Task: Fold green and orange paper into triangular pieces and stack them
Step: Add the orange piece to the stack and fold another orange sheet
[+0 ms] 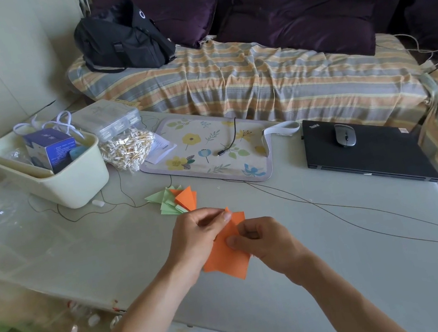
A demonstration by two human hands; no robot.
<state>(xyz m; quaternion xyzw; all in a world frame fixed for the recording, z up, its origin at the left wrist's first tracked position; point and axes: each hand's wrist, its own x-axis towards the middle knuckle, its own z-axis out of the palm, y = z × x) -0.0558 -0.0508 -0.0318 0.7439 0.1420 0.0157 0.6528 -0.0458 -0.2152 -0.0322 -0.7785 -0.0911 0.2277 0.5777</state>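
Observation:
An orange paper (pixel 227 260) is held just above the pale table (pixel 80 247), partly folded. My left hand (pixel 199 235) pinches its upper corner between thumb and fingers. My right hand (pixel 265 242) pinches the paper near its middle, thumb on top. Behind the hands lies a small pile of folded triangular pieces (pixel 175 199), green ones on the left and orange ones on the right, overlapping each other.
A cream plastic bin (pixel 76 184) with a blue box stands at the left, next to a bag of cotton swabs (pixel 128 152). A floral mat (pixel 209 150) and a shut black laptop (pixel 369 155) with a mouse lie behind. Thin cables (pixel 334 204) cross the table.

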